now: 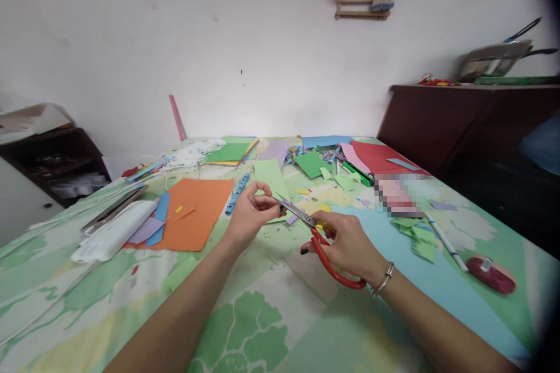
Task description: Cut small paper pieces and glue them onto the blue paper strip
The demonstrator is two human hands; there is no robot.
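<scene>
My right hand (343, 239) is wrapped round the red handles of a pair of scissors (308, 220). The scissors point up and to the left, their blades looking nearly together. At the blade tips, my left hand (255, 207) is closed in a pinch, and whatever sits between its fingertips is too small to make out. Behind the left hand lies a light green paper sheet (270, 173). A blue patterned pen-like stick (237, 193) rests just left of that hand. Small paper scraps (303, 191) are scattered past the blades.
Orange paper (201, 210) and a white power strip (116, 230) lie on the left, white string (192, 154) behind them. Light blue paper (420, 268), a white pen (446, 242) and a dark red computer mouse (490, 274) are at right. A dark cabinet (424, 122) borders the table.
</scene>
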